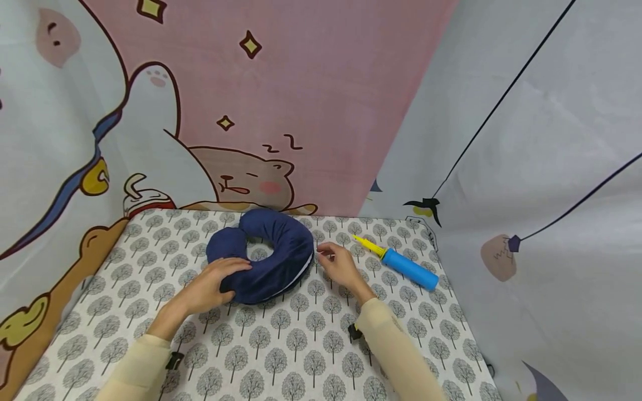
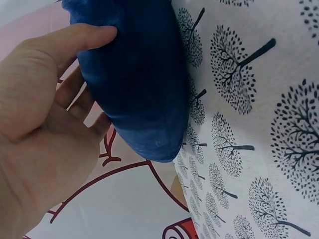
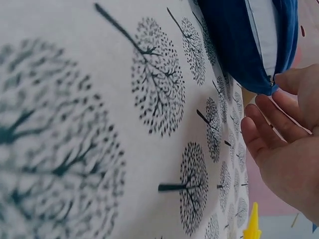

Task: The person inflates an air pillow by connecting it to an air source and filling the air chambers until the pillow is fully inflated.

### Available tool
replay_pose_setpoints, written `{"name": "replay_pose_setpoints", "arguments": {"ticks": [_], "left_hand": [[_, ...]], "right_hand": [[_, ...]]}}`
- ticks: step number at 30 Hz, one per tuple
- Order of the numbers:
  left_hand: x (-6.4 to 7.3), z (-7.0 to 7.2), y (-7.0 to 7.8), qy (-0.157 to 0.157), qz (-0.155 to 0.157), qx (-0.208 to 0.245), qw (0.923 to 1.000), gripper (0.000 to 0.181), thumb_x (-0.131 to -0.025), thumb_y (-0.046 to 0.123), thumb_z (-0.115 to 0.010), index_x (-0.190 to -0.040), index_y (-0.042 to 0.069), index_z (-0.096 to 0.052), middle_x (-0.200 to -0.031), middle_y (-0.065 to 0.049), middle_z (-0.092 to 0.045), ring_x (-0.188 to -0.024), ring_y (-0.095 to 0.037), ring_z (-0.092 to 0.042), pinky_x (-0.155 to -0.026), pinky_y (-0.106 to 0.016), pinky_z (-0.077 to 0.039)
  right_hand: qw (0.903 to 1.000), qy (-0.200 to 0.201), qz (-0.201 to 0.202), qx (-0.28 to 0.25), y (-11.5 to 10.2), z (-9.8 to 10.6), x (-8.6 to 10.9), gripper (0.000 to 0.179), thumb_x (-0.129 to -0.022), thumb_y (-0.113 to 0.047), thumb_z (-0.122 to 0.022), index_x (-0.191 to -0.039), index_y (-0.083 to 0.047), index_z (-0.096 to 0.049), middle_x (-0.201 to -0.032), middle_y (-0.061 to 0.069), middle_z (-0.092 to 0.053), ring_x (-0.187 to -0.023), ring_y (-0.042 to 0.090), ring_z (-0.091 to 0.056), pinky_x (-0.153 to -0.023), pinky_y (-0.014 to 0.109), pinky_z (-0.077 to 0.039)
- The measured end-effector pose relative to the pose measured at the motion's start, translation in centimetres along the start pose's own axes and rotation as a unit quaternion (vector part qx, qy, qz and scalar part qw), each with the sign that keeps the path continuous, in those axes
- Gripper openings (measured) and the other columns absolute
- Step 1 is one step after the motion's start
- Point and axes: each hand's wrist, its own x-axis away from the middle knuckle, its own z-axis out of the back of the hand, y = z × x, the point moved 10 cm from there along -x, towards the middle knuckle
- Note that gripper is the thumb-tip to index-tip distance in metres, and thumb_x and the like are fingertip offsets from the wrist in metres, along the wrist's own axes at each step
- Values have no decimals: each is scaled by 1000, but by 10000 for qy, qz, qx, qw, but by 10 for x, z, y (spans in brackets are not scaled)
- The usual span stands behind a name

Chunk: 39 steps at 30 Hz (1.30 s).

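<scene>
A navy blue U-shaped neck pillow (image 1: 288, 245) lies on the tree-print cloth, its opening facing the far left. My left hand (image 1: 223, 278) grips its near left part, the thumb (image 2: 97, 37) on the near side and the other fingers over the far side. Along the pillow's right side a zipper (image 3: 264, 45) runs, with white showing along it. At the zipper's end my right hand (image 1: 341, 264) holds thumb and forefinger close together by the zipper pull (image 3: 271, 79); they appear to pinch it, though the pull itself is mostly hidden.
A blue hand pump (image 1: 408, 268) with a yellow nozzle (image 1: 368, 243) lies to the right of my right hand. The tree-print cloth (image 1: 276, 356) covers the table. Printed cartoon curtains (image 1: 321, 111) hang behind it and at both sides.
</scene>
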Motion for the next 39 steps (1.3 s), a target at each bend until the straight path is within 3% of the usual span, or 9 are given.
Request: {"name": "replay_pose_setpoints", "arguments": {"ticks": [5,14,20,30,35,39], "left_hand": [[0,0,2,80,-62,-11,9999,71,-83,-11,-87,-150,8,-71,-156,-18,-69,-148,-50,-59,-125,-79,-37],[1,-4,-5,-34,169,52,9998,72,-85,-10,-86,-152,9,-69,-159,-17,-66,-153,-50,-56,-127,-78,-36],[1,-5,-5,-4,127,-3,9999,72,-85,-10,-87,-152,9,-69,-159,-18,-66,-153,-49,-56,-127,-77,-36],[2,-7,-6,-21,157,5,9999,72,-85,-10,-86,-152,11,-69,-160,-17,-66,-154,-49,-54,-128,-77,-35],[0,-5,-2,-103,139,49,9998,69,-86,-9,-82,-152,8,-69,-159,-18,-66,-154,-50,-55,-128,-78,-34],[-11,4,9,-62,-3,-8,10000,61,-89,-4,-78,-149,6,-71,-154,-20,-69,-147,-50,-61,-122,-75,-45]], "right_hand": [[9999,128,82,-7,1,-4,-10,24,-110,-10,-73,-131,-2,-78,-123,16,-82,-112,30,-79,-96,35,-65],[9994,238,-239,-67,11,-9,-17,12,-106,-15,-79,-117,-9,-83,-110,12,-85,-99,24,-79,-88,36,-65],[9988,444,-203,-74,8,-7,-18,10,-107,-12,-76,-111,-9,-85,-104,12,-85,-95,24,-80,-85,38,-66],[9969,716,-284,188,8,-1,-20,11,-106,-12,-74,-104,-8,-84,-94,10,-83,-80,11,-71,-77,29,-59],[9975,593,-210,327,7,-1,-21,12,-109,-11,-70,-105,-5,-80,-95,12,-80,-82,14,-71,-77,30,-59],[9981,367,-316,372,9,-2,-20,13,-112,-12,-67,-108,-5,-78,-96,11,-79,-86,15,-71,-80,31,-58]]}}
